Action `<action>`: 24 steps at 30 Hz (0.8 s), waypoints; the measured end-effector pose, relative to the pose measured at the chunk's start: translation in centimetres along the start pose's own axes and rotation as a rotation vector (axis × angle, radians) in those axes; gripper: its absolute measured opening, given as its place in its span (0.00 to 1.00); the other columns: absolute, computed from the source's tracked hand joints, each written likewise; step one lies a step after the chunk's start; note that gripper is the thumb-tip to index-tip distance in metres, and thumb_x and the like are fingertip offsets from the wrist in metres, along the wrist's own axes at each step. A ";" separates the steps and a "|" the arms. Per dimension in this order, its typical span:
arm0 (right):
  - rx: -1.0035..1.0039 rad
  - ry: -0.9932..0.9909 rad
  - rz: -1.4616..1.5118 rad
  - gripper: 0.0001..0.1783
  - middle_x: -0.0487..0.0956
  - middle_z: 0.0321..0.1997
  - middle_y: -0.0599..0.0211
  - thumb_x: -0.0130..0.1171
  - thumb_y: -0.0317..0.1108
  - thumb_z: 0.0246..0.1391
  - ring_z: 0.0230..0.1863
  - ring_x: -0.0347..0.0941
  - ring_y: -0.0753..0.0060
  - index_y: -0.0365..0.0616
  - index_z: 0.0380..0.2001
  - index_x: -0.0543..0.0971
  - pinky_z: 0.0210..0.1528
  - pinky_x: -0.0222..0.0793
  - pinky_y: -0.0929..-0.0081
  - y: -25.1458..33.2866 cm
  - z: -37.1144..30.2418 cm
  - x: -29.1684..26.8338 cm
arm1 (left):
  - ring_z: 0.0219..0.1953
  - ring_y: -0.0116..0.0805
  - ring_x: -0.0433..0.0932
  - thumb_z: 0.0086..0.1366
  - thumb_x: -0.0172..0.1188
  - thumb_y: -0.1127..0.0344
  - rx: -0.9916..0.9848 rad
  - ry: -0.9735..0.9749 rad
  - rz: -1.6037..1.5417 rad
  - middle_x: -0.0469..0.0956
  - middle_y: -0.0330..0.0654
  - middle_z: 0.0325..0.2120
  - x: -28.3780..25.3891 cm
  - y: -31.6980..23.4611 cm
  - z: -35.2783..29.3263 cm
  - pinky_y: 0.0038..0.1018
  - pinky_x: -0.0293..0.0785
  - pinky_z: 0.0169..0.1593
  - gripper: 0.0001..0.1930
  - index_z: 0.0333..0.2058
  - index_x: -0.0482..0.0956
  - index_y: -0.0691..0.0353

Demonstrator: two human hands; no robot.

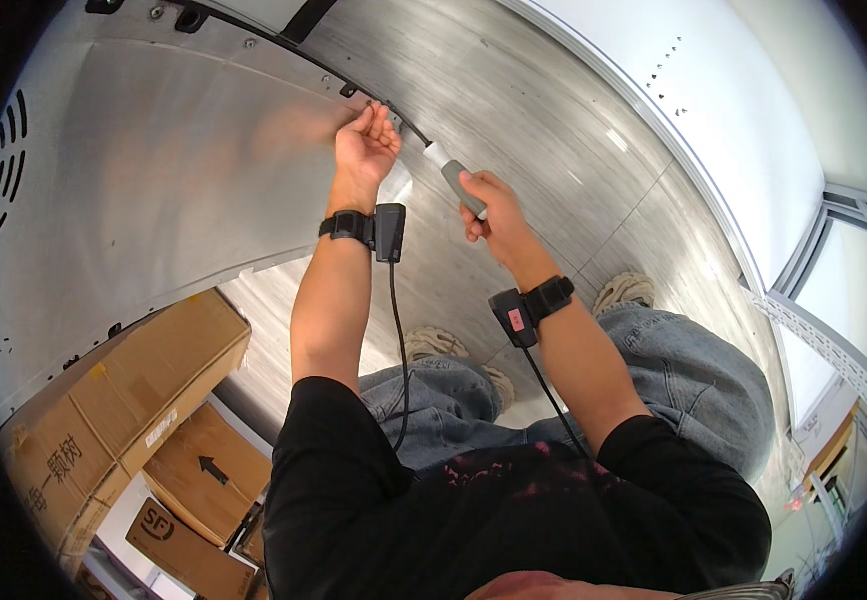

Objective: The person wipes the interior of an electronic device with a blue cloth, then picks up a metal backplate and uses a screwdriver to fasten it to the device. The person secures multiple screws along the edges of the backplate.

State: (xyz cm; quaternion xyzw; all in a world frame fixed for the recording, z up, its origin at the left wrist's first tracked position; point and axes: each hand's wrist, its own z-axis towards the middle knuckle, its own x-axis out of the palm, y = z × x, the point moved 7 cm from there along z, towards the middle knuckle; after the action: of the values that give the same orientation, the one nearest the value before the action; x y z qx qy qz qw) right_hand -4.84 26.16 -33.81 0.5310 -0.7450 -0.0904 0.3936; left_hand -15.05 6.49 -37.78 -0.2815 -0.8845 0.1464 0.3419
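Observation:
My right hand (496,217) is wrapped round the grey and white handle of a screwdriver (460,180). Its thin dark shaft runs up and left to the edge of a large metal panel (183,160). Close to the shaft's far end, my left hand (368,148) is closed with curled fingers at that edge. What its fingertips pinch, if anything, is too small to make out. Along the panel's dark edge strip are small black brackets and screws, one bracket (348,90) just above my left fingers. The screwdriver's tip is hidden at the edge.
Several cardboard boxes (203,465) are stacked at the lower left beside the panel. A white panel or cabinet front (693,110) curves along the right. Each wrist has a strapped black device with a cable. My shoes (625,290) rest on the grey wood-look floor (543,130).

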 end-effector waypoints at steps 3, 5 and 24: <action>-0.011 -0.027 0.044 0.18 0.68 0.16 0.69 0.57 0.48 0.55 0.11 0.58 0.80 0.44 0.31 0.69 0.16 0.60 0.78 -0.1 -0.1 -0.4 | 0.27 0.28 0.75 0.65 0.51 0.66 0.020 -0.012 0.033 0.80 0.35 0.29 -0.1 0.3 -0.1 0.25 0.71 0.34 0.07 0.38 0.77 0.59; -0.023 -0.057 0.038 0.17 0.69 0.16 0.70 0.57 0.47 0.55 0.11 0.58 0.81 0.45 0.31 0.69 0.17 0.61 0.78 0.1 -0.2 -0.8 | 0.27 0.27 0.75 0.66 0.51 0.65 0.033 -0.011 0.060 0.80 0.35 0.29 -0.4 0.4 0.0 0.24 0.71 0.34 0.07 0.38 0.77 0.58; -0.342 -0.284 0.268 0.16 0.73 0.28 0.67 0.56 0.44 0.58 0.24 0.70 0.75 0.42 0.39 0.73 0.31 0.70 0.71 3.8 -3.2 -12.7 | 0.35 0.22 0.73 0.63 0.58 0.66 0.147 0.307 0.939 0.77 0.35 0.34 16.8 11.9 -0.4 0.19 0.69 0.39 0.12 0.45 0.77 0.61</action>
State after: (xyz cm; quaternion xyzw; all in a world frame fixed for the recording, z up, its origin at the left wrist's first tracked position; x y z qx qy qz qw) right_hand -3.80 39.61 -35.79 0.3351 -0.8304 -0.2358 0.3775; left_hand -20.27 26.05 -34.05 -0.6430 -0.5890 0.3033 0.3843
